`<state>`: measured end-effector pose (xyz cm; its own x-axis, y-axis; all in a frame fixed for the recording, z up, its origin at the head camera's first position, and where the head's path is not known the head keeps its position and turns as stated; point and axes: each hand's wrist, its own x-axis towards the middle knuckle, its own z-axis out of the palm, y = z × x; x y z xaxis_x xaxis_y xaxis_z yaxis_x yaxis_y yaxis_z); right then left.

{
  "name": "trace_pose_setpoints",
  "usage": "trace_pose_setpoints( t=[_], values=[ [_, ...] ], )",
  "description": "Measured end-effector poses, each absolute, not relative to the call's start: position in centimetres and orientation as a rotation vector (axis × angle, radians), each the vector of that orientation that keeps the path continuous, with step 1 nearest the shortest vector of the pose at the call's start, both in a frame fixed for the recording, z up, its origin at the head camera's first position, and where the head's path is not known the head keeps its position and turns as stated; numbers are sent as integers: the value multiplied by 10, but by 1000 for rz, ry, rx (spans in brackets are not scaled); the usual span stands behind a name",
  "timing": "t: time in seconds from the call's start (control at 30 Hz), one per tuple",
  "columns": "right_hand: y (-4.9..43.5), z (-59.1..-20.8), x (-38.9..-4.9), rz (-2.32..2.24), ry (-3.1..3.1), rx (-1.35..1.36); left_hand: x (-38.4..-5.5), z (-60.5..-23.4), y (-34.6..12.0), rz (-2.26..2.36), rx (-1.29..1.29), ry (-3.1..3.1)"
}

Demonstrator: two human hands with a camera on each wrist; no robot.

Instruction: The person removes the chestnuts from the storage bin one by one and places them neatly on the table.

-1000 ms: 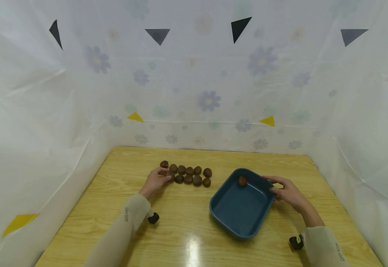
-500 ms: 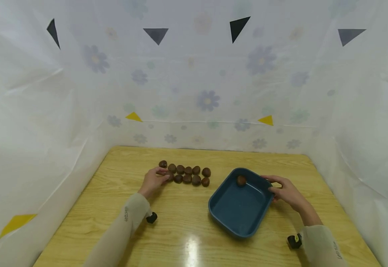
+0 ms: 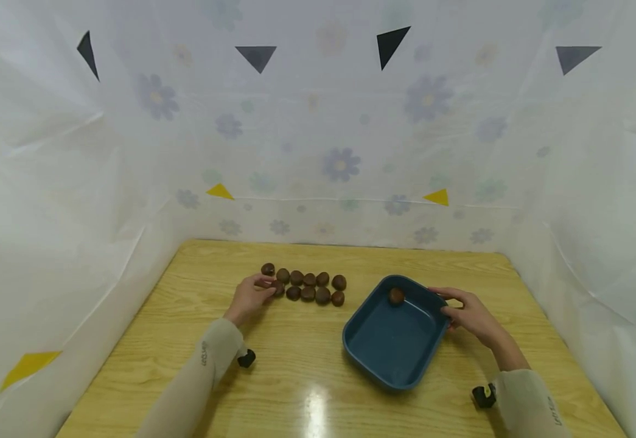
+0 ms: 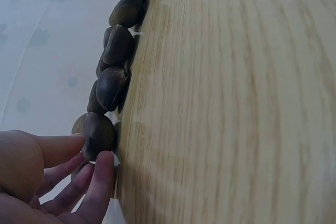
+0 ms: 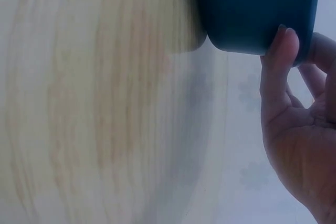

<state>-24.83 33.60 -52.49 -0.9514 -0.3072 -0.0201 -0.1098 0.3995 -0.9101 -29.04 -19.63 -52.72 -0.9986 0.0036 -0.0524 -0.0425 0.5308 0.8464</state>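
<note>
My left hand (image 3: 250, 298) pinches a brown chestnut (image 4: 100, 136) at the left end of the front row, thumb on one side and fingertips on the other. The other chestnuts (image 3: 308, 294) lie in two rows running to the right, several in each. A dark blue rectangular tray (image 3: 369, 359) stands on the table to their right, turned at an angle. One chestnut (image 3: 397, 296) lies inside it near the far corner. My right hand (image 3: 472, 315) grips the tray's right rim; in the right wrist view its thumb (image 5: 282, 51) presses on the tray's outer wall.
The wood-grain table (image 3: 285, 389) has white flower-patterned sheeting (image 3: 318, 121) behind it and on both sides. Black wrist devices (image 3: 246, 358) show below both sleeves. Black, grey and yellow triangles mark the sheeting.
Almost nothing moves. The left hand and its chestnut shift very slightly left of the neighbouring chestnut; the right hand and tray stay in place.
</note>
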Motion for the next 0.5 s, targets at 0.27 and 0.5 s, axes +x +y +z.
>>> trace_pose_setpoints(
  t=[0.27,0.5],
  values=[
    [336,-525,-248,-1572,2481,-363,-288,-521,-201,1561,-89,2658],
    [337,-526,-249,-1569,2487,-364,-284,-509,-199,1649,-95,2627]
  ],
)
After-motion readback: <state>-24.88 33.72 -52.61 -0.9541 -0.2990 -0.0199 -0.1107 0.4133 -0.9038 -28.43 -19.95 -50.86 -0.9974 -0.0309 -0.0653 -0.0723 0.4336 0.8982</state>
